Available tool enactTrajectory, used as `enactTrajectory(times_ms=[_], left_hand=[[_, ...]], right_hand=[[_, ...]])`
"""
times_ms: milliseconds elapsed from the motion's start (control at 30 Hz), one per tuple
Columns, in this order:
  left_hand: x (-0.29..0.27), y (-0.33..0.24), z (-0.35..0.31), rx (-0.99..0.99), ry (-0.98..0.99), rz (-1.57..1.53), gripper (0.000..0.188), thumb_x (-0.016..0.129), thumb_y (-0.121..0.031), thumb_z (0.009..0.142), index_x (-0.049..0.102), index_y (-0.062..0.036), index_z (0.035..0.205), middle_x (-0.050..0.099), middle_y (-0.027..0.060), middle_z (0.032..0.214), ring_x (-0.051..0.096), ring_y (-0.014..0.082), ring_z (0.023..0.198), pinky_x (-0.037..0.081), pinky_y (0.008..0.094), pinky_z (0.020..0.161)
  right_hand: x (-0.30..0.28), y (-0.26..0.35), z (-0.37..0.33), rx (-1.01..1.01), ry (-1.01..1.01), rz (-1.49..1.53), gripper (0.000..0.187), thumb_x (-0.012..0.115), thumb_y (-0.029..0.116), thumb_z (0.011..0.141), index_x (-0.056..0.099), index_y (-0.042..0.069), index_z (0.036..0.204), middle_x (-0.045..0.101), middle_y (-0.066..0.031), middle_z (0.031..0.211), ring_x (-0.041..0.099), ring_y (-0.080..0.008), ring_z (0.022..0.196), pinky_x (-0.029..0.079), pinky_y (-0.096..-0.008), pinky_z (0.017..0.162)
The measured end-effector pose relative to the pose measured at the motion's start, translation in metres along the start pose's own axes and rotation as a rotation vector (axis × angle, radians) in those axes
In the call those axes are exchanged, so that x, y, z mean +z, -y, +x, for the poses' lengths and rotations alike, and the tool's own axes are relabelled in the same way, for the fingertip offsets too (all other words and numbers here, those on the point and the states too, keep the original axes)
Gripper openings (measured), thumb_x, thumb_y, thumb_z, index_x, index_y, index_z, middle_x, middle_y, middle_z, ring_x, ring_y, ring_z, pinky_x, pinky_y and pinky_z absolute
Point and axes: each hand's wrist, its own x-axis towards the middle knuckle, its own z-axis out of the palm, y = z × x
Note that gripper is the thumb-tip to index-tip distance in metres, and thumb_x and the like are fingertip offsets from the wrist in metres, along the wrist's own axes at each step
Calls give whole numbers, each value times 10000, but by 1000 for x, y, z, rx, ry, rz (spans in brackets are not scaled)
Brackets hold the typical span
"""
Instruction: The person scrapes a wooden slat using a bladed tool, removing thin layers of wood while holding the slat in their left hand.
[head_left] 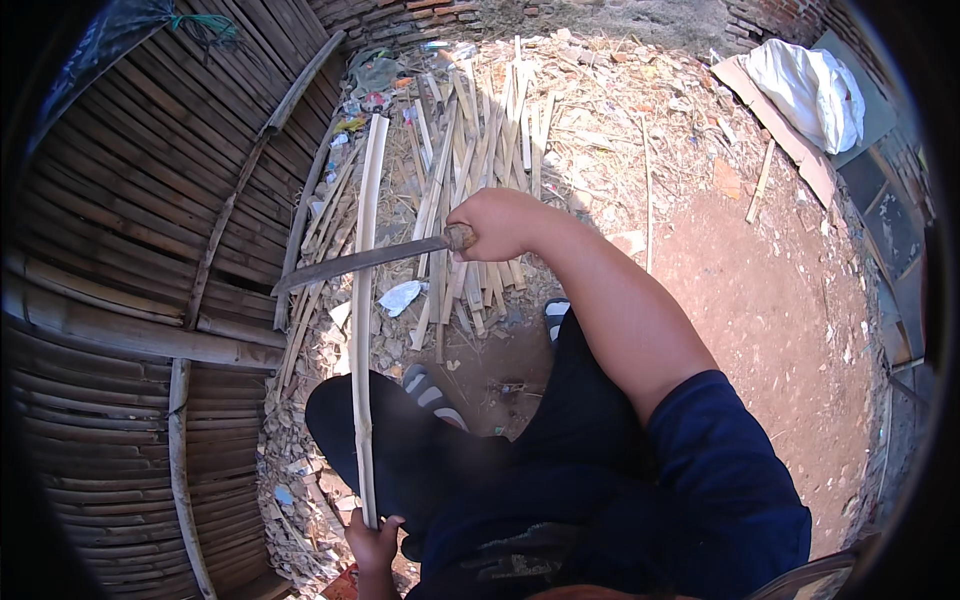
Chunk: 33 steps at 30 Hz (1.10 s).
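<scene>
Midway, by the look of it

One bamboo wall (140, 170). To its right, a pile of loose strips (490, 140), past counting: perhaps finished, perhaps waiting, impossible to tell. Closer to the wall, one long strip (362, 340), apparently under work, not yet laid aside. Across the strip, one knife (405, 252), tip toward the wall. Right hand (500, 222), farther from the wall, closed around the knife's handle (460, 237); left hand (374, 546), nearer the wall, gripping the strip's near end. Two in all.
</scene>
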Motion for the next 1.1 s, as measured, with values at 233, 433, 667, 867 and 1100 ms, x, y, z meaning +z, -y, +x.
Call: enactTrajectory(times_ms=[233,433,667,867,1100], left_hand=[[1,-1,1,4,-3,-11,576,962,-402,640,538,-31,763,576,78,554,596,247,486,474,362,494],[-1,-3,0,-6,5,-9,586,959,-416,640,532,-31,753,568,79,549,593,256,483,468,367,492],[-3,-7,0,57,-29,60,583,957,-424,640,536,-35,746,561,80,538,583,263,468,464,365,484],[-4,-11,0,32,-4,39,599,952,-451,639,540,-31,750,559,89,538,591,274,473,466,375,481],[-5,-7,0,60,-16,28,583,949,-432,650,538,-31,750,553,90,535,586,275,470,464,377,481]], right_hand=[[-6,-6,-5,75,-105,164,429,754,370,813,717,47,1093,712,-221,1028,679,-387,1006,532,-459,894],[4,47,-26,-158,251,-119,445,775,385,799,718,131,1159,725,-171,998,688,-380,977,537,-486,850],[-29,-13,-20,230,-56,11,540,760,344,819,672,48,1262,707,-204,1135,663,-373,1094,525,-455,946],[-26,1,-26,161,-17,69,492,762,359,817,679,46,1187,706,-215,1053,671,-383,1035,521,-467,901],[8,45,-23,-173,261,-52,465,788,361,774,709,125,1167,722,-179,1010,678,-396,1001,533,-483,839]])
